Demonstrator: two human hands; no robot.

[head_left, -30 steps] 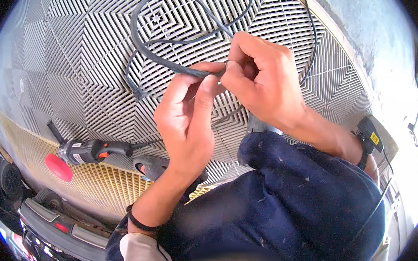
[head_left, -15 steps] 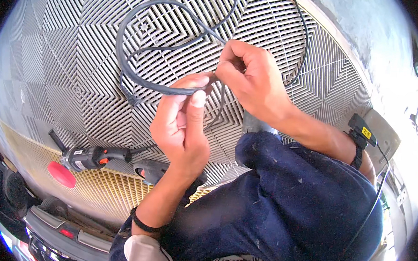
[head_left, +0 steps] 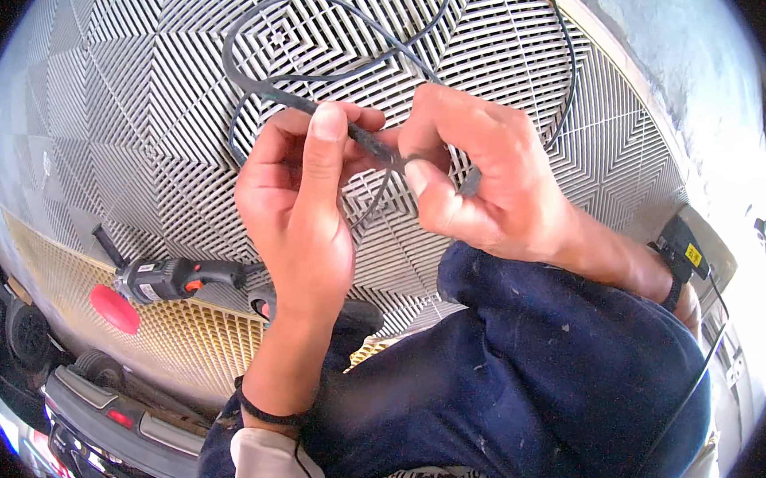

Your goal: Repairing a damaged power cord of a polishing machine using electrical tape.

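A black cable point(head_left: 269, 93) loops over the slatted floor and comes up into my left hand point(head_left: 298, 189). That hand is closed, its thumb pressing the cable against the fingers, with a frayed-looking dark stretch beyond the thumb. My right hand point(head_left: 503, 176) is closed close beside it, pinching a thin dark strip point(head_left: 470, 181) that meets the cable between the hands. The strip's blunt end pokes out past the right fingers; its exact kind I cannot make out. A thinner length of cord point(head_left: 372, 207) hangs below the joint.
A power polisher point(head_left: 167, 279) with a red pad point(head_left: 115, 309) lies on yellow grating point(head_left: 198, 337) at left. Another dark tool point(head_left: 360, 316) sits partly behind my left forearm. My raised knee point(head_left: 504, 292) is below the hands. The rear of a vehicle point(head_left: 122, 421) stands at lower left.
My left hand has moved left and turned, its thumb now on top of the cable. The right hand has shifted down and right, and the strip's end now shows.
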